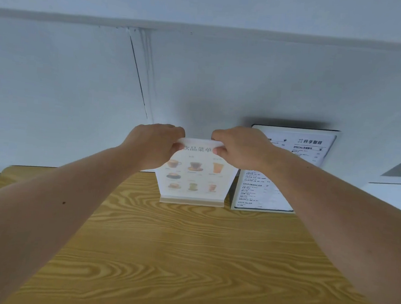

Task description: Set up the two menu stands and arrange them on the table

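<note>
The person is working on the first of the two stands, the drinks menu stand (194,175) with the pictures of cups. It is standing upright on its pale base at the far edge of the wooden table (186,258), close to the white wall (56,80). The left hand (155,146) is pinching the top left corner of this stand, and the right hand (237,148) is pinching the top right corner, fingers over the upper edge and thumbs on the front. Both hands are grasping it, so I think the step in hand is seating or straightening the sheet in the base.

The second thing, the black-bordered text menu stand (279,177), is standing just beside it on the right, near the wall, and no hand is touching it.

I am counting two menu stands, two hands and one table; nothing else is lying on the wood that I can see.

For the next move, the person probably needs to release the top edge gently so the stand is not tipping, and then to line up both stands.
</note>
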